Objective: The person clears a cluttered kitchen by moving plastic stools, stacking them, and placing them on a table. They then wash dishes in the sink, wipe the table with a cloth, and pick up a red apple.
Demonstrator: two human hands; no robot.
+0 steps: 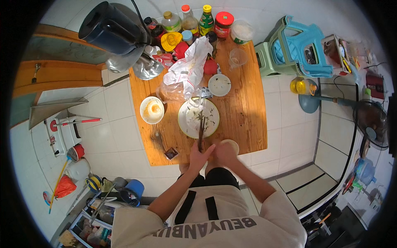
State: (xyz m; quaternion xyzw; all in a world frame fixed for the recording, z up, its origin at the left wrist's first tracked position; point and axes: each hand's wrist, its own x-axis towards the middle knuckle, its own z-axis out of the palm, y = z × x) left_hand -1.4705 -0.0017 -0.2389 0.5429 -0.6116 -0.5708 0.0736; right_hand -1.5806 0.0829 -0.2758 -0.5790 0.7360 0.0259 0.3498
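My left hand is closed around a bundle of dark chopsticks, whose far ends reach over a white plate with food scraps. My right hand is beside it, near the table's front edge, overlapping the rim of a pale round bowl; whether it grips the bowl is unclear. Beyond the plate are crumpled white and clear plastic bags and a small white dish with dark bits. A white bowl with leftover food stands to the left, and a small dark packet lies at the front left.
Sauce bottles and jars line the wooden table's back edge beside a dark electric kettle. A clear plastic cup stands at the back right. Stacked plastic stools, an oil bottle and a fan are to the right.
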